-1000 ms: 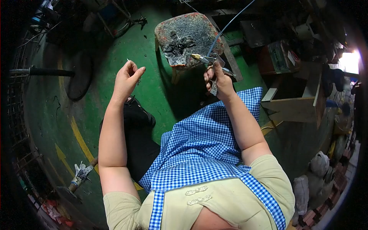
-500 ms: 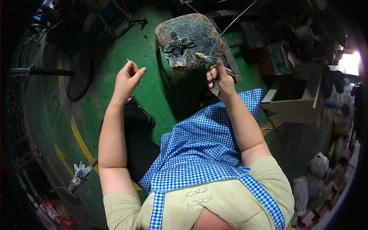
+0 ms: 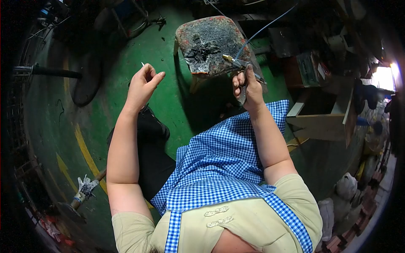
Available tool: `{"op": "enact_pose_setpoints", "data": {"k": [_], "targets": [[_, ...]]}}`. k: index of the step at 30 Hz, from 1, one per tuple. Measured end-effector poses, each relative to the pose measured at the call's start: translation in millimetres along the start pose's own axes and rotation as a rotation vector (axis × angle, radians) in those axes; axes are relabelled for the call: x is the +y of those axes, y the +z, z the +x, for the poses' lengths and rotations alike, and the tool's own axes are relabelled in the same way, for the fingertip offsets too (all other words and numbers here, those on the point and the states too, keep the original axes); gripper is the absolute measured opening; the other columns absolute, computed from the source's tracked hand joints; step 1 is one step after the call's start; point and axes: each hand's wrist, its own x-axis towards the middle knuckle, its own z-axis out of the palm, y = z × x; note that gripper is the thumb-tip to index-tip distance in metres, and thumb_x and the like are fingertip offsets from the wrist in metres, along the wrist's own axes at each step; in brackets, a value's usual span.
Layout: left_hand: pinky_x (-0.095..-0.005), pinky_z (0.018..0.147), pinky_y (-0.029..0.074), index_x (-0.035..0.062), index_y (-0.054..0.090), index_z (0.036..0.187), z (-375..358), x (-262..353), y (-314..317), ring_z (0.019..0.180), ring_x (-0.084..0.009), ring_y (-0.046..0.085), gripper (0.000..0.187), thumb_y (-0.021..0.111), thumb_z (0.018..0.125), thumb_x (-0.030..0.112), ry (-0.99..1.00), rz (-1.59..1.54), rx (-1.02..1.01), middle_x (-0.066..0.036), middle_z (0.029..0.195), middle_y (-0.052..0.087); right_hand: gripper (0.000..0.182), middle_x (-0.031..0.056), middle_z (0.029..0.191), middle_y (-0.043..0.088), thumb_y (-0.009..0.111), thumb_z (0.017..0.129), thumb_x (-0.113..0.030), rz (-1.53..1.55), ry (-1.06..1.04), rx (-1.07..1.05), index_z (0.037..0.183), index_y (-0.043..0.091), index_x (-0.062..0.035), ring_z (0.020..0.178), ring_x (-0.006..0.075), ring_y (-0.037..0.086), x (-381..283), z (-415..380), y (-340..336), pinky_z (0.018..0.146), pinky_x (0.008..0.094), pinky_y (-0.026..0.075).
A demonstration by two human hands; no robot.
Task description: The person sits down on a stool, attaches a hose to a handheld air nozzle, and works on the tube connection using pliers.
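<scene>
My right hand [image 3: 253, 90] is wrapped around a metal air gun [image 3: 238, 63] with a brass-coloured nozzle that points up and left. A thin blue hose [image 3: 265, 26] runs from the gun to the upper right. Just beyond the nozzle stands a stool [image 3: 211, 40] whose worn, speckled top carries dark, charred-looking scraps. Off to the left, away from the stool, my left hand [image 3: 145, 84] is closed in a pinch. A small, thin white tip [image 3: 142, 63] pokes out above its fingers; the rest is hidden.
Green floor [image 3: 126, 59] with yellow markings surrounds me. A wooden box-like frame [image 3: 318, 121] stands at right. At lower left a glove [image 3: 86, 187] hangs on a post. A black pipe [image 3: 55, 72] reaches in from the left, and pale bags [image 3: 346, 185] lie at lower right.
My right hand and the air gun have shifted slightly right. The stool appears a little farther right, as the whole view has moved slightly. My left hand keeps its pinch.
</scene>
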Motion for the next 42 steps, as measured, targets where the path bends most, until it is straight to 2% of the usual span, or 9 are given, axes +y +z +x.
{"op": "enact_pose_setpoints", "data": {"k": [11,17,21,24,27,30,35,37,42], "targets": [[-0.0255,0.054,0.034,0.0047,0.044,0.071,0,1,-3,0.060,-0.0085,0.038,0.034,0.069,0.083,0.024,0.017,0.010,0.006,0.001,0.064,0.042,0.054,0.0026,0.068,0.054,0.052,0.087,-0.062,-0.091,-0.003,0.023,0.063,0.045,-0.0135,0.048,0.0087,0.052,3,5,5,0.043,0.0212,0.042],[-0.0253,0.054,0.035,0.0048,0.044,0.071,-1,2,-3,0.060,-0.0086,0.038,0.034,0.069,0.083,0.025,0.018,0.007,0.012,0.002,0.064,0.042,0.052,0.0023,0.063,0.054,0.053,0.090,-0.055,-0.281,-0.014,0.105,0.062,0.049,-0.0116,0.047,0.0094,0.052,12,11,10,0.041,0.0215,0.040],[-0.0249,0.054,0.035,0.0050,0.044,0.071,-2,2,-2,0.059,-0.0079,0.039,0.034,0.069,0.083,0.024,0.007,-0.020,0.005,0.002,0.063,0.042,0.052,0.0024,0.057,0.053,0.055,0.089,-0.054,-0.480,0.059,0.128,0.065,0.055,-0.0081,0.047,0.0117,0.052,28,22,8,0.044,0.0252,0.042],[-0.0244,0.053,0.034,0.0054,0.044,0.071,-2,2,-1,0.058,-0.0072,0.039,0.033,0.069,0.083,0.024,0.006,-0.039,-0.004,0.002,0.063,0.042,0.052,0.0017,0.056,0.052,0.057,0.089,-0.052,-0.584,0.085,0.160,0.063,0.054,-0.0075,0.047,0.0129,0.052,38,23,14,0.045,0.0278,0.042],[-0.0240,0.052,0.034,0.0057,0.044,0.071,-3,6,-1,0.058,-0.0066,0.039,0.033,0.069,0.083,0.024,-0.001,-0.060,-0.013,0.003,0.063,0.043,0.051,0.0023,0.057,0.053,0.059,0.088,-0.051,-0.582,0.074,0.144,0.064,0.054,-0.0067,0.048,0.0135,0.052,56,36,7,0.045,0.0292,0.042],[-0.0238,0.052,0.034,0.0059,0.044,0.071,-2,7,-2,0.058,-0.0061,0.040,0.033,0.069,0.083,0.025,-0.019,-0.070,-0.002,0.003,0.063,0.043,0.054,0.0023,0.054,0.052,0.055,0.089,-0.054,-0.660,0.055,0.179,0.062,0.055,-0.0078,0.047,0.0126,0.052,67,40,10,0.044,0.0260,0.042],[-0.0219,0.056,0.035,0.0091,0.044,0.074,0,0,-11,0.062,-0.0050,0.042,0.031,0.069,0.085,0.024,-0.011,-0.020,0.009,0.004,0.067,0.044,0.053,0.0027,0.054,0.052,0.055,0.089,-0.053,-0.611,0.073,0.217,0.062,0.055,-0.0073,0.046,0.0129,0.051,67,29,19,0.044,0.0264,0.042],[-0.0227,0.053,0.035,0.0072,0.045,0.073,1,-5,-12,0.060,-0.0053,0.041,0.033,0.070,0.084,0.026,-0.012,-0.053,0.025,0.004,0.065,0.044,0.054,0.0027,0.053,0.052,0.053,0.090,-0.052,-0.595,0.068,0.201,0.061,0.055,-0.0068,0.046,0.0126,0.051,63,25,17,0.045,0.0258,0.042],[-0.0232,0.053,0.037,0.0064,0.045,0.072,1,-4,-11,0.060,-0.0055,0.041,0.033,0.071,0.083,0.025,-0.023,-0.089,0.022,0.004,0.065,0.045,0.051,0.0028,0.056,0.053,0.049,0.091,-0.054,-0.579,0.056,0.167,0.073,0.060,-0.0074,0.048,0.0119,0.051,65,22,10,0.047,0.0248,0.042]]}}
